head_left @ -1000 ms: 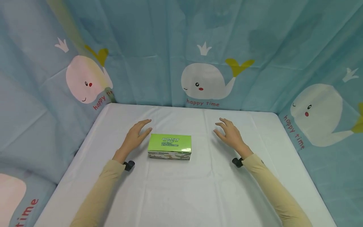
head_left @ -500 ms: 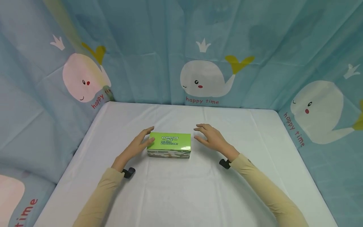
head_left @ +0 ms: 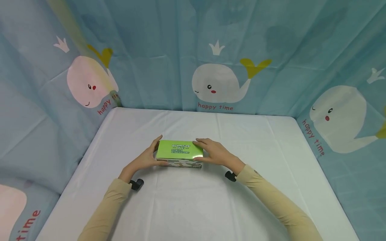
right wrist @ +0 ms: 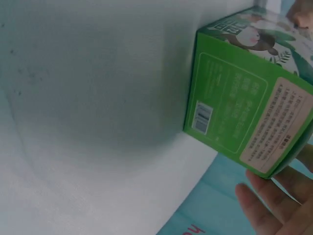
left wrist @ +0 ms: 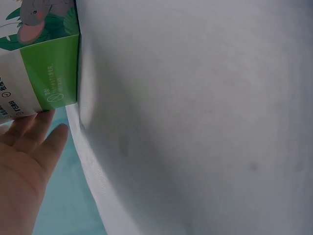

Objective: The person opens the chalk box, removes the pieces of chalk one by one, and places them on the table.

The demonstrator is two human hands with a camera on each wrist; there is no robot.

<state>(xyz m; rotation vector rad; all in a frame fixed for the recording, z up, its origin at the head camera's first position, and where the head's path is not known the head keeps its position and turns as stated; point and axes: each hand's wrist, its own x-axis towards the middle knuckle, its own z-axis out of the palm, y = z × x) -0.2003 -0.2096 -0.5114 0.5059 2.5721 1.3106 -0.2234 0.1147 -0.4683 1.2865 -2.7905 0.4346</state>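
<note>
A closed cardboard box (head_left: 180,150) with a bright green lid and animal pictures on its front lies lengthwise on the white-covered table. My left hand (head_left: 146,158) holds its left end, thumb along the front and fingers behind. At the other end, my right hand (head_left: 217,153) grips the box with thumb at the front and fingers over the far top edge. The left wrist view shows the box's green and white end (left wrist: 51,73) with several fingers (left wrist: 49,147) at its far side. A barcode and a pale text label mark the right end (right wrist: 225,107) in the right wrist view.
A white cloth (head_left: 187,207) with light creases covers the table. Blue curtains (head_left: 169,67) printed with whales and "happy time" stand around its back and sides. A small black camera (head_left: 137,184) is strapped to the left wrist, another black camera (head_left: 230,176) to the right.
My right hand has moved left to the box and taken its right end. My left hand has closed around the left end, its thumb dropping to the front. The box stays in place.
</note>
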